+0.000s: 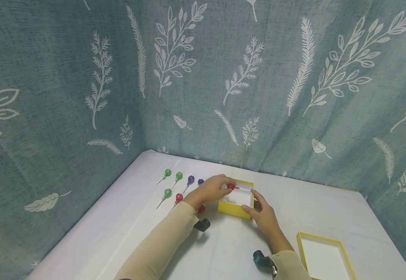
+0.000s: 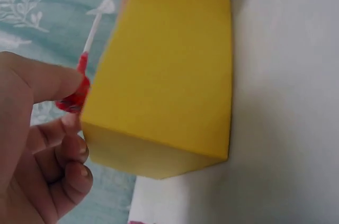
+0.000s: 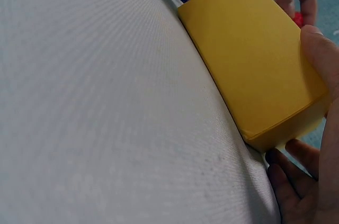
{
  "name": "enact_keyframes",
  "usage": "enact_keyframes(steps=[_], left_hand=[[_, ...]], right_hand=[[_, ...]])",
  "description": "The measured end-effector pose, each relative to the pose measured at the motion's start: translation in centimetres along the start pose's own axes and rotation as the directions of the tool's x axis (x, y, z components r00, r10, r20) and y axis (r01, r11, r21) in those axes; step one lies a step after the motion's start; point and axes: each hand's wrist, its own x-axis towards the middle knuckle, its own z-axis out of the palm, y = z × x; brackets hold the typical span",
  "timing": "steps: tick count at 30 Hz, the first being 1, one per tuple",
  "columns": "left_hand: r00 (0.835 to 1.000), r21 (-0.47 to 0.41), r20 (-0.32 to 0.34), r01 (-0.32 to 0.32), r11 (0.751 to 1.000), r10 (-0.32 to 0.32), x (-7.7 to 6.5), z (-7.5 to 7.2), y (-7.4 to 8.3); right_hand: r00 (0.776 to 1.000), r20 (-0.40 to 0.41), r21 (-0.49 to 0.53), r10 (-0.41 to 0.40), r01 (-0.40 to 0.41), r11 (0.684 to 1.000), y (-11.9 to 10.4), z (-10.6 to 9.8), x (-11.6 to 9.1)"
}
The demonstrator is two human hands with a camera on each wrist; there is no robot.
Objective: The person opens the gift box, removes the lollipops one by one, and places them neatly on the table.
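Note:
A red-wrapped lollipop [image 1: 233, 186] is pinched between the thumb and fingers of my left hand [image 1: 211, 190], over the open top of a yellow box [image 1: 234, 209]. Its white stick points right, toward the box's far right edge. My right hand [image 1: 265, 216] grips the box at its right side, thumb at the front rim and fingers along the outer wall. In the left wrist view, the lollipop's red head [image 2: 76, 97] shows beside the yellow wall. White lining is visible inside the box; my left fingers cover part of its left side.
Left of the box lie several lollipops on the white table: green ones [image 1: 168, 193], purple ones [image 1: 190, 179] and red ones [image 1: 179, 197], some partly behind my left arm. A yellow-rimmed box lid [image 1: 301, 249] lies at the front right. Patterned curtains [image 1: 203, 97] border the table.

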Motion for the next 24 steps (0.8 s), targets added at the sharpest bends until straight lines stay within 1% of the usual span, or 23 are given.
enact_keyframes(steps=[2,5,9,11,15,21,24], left_hand=[[0.999,-0.062,-0.014,0.036,0.997,-0.037,-0.1,0.0,0.0],[0.996,-0.118,-0.033,0.081,0.99,-0.086,-0.3,0.1,0.1],[0.986,-0.147,-0.08,0.132,0.98,-0.145,-0.4,0.1,0.1],[0.982,-0.152,-0.104,0.144,0.978,-0.16,-0.6,0.1,0.2],[0.977,-0.17,-0.137,0.138,0.976,-0.162,-0.9,-0.1,0.1],[0.971,-0.287,-0.138,0.147,0.947,-0.193,-1.3,-0.2,0.2],[0.971,-0.31,-0.163,0.12,0.943,-0.177,-1.5,-0.3,0.2]], right_hand=[[1.0,0.0,-0.002,0.008,-0.008,1.0,0.0,0.0,0.0],[1.0,0.001,-0.003,0.022,-0.022,1.0,-0.1,-0.1,0.0],[0.999,0.001,0.0,0.037,-0.037,0.999,-0.1,0.0,0.0],[0.999,0.0,-0.004,0.038,-0.038,0.999,-0.1,0.1,0.0],[0.999,0.002,0.0,0.041,-0.041,0.999,-0.1,0.2,0.0],[1.0,0.008,-0.001,0.03,-0.03,1.0,-0.2,0.0,0.1],[1.0,0.005,0.007,0.028,-0.028,1.0,-0.1,0.0,0.0]])
